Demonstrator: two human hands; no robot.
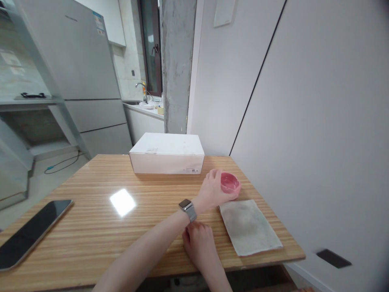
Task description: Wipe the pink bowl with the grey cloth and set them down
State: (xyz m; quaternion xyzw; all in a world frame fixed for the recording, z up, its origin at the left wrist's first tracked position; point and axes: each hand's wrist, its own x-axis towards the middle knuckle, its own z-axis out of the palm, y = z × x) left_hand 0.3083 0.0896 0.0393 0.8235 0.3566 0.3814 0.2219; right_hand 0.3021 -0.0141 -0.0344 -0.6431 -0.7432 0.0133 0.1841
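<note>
**Left hand on pink bowl at far right of table**

The left hand (212, 190), wearing a wristwatch (187, 209) with a metal band, reaches across the body to the right side of the wooden table (100, 231). Its fingers are curled around the near-left wall of a small pink bowl (231, 184), gripping it by the rim and side. The bowl stands upright on the tabletop, near the table's right edge, its interior facing up (contents, if any, cannot be made out).

The right hand (199, 241) rests on the table near the front edge, below the left wrist. Its fingers are loosely folded under; it holds nothing that can be seen.

Just in front of the bowl lies a flat grey-green cloth (249, 227), spread out on the table, its far edge close to the bowl; whether they touch cannot be told. A closed white box (167, 156) sits at the far side of the table, left of the bowl and apart from it. A dark phone (28, 233) lies face up at the table's left edge, well apart from both hands.
</note>
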